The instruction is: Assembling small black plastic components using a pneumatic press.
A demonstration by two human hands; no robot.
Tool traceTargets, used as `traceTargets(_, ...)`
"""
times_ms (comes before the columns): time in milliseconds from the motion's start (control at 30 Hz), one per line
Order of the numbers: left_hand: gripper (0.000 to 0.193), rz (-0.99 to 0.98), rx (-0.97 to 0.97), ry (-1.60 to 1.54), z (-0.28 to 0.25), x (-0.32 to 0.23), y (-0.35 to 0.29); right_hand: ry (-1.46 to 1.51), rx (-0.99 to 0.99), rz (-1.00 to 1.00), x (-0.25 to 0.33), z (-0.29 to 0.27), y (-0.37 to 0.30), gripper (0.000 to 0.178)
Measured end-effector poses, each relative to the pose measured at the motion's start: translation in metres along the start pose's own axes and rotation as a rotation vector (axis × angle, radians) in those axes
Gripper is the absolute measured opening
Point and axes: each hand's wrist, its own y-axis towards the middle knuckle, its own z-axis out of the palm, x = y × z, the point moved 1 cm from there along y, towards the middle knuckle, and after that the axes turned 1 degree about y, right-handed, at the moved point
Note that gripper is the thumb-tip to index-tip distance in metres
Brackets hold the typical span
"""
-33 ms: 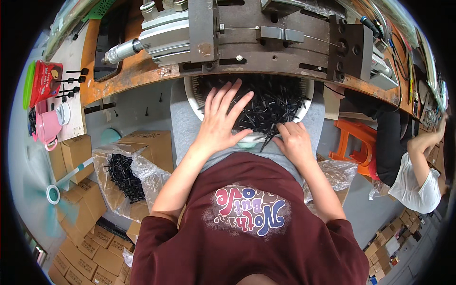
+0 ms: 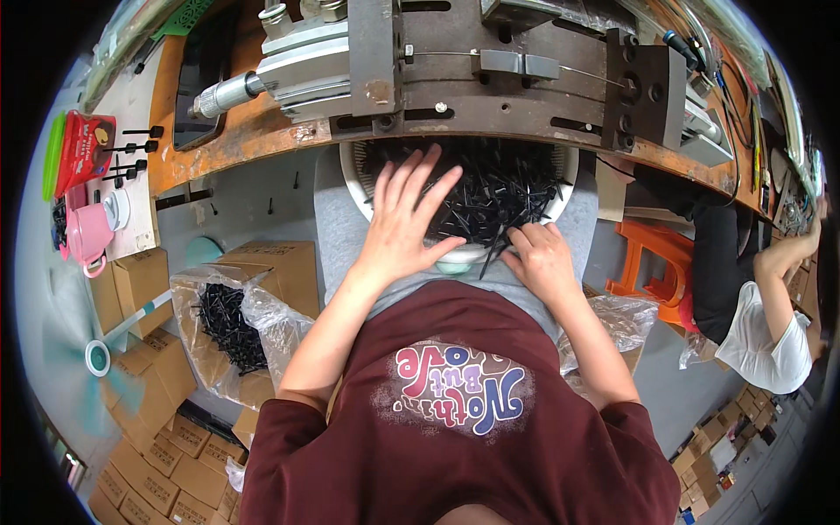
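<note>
A round white basket (image 2: 353, 186) full of thin black pin-like parts (image 2: 499, 188) rests on my lap below the bench edge. My left hand (image 2: 404, 219) lies spread over the left side of the heap, fingers apart, with nothing visibly held. At the basket's near right rim, my right hand (image 2: 540, 262) is closed, thumb and fingers pinched on several of the black parts. These stick out to the left of its fingertips, pointing down over the rim. The exact number in the pinch is hidden.
Ahead, a metal fixture (image 2: 437, 96) stands on the wooden bench (image 2: 210, 164). A plastic-lined box of black parts (image 2: 229, 324) sits at left, near a spinning fan (image 2: 97, 358). To the right are an orange stool (image 2: 643, 271) and another person (image 2: 763, 341).
My left hand has shifted very slightly over the heap. My right hand stays at the rim with the black parts, its fingers barely moved.
</note>
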Motion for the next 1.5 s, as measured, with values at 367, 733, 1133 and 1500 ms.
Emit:
traceTargets(367, 0.083, -0.38, -0.334, -0.131, 0.021, 0.061, -0.036, 0.095, -0.261, -0.046, -0.015, 0.017, 0.063, 0.029)
traceTargets(733, 0.044, -0.929, -0.271, -0.276, 0.028, 0.107, -0.035, 0.198, -0.325, 0.541, -0.03, -0.029, 0.028, 0.028)
traceTargets(1133, 0.047, -0.268, -0.064, 0.178, 0.016, 0.234, 0.046, 0.177, -0.141, 0.79, -0.185, 0.027, 0.057, 0.038)
traceTargets(1500, 0.047, -0.902, -0.139, -0.572, 0.017, 0.194, 0.037, -0.006, -0.034, 0.961, -0.067, 0.017, -0.011, 0.042)
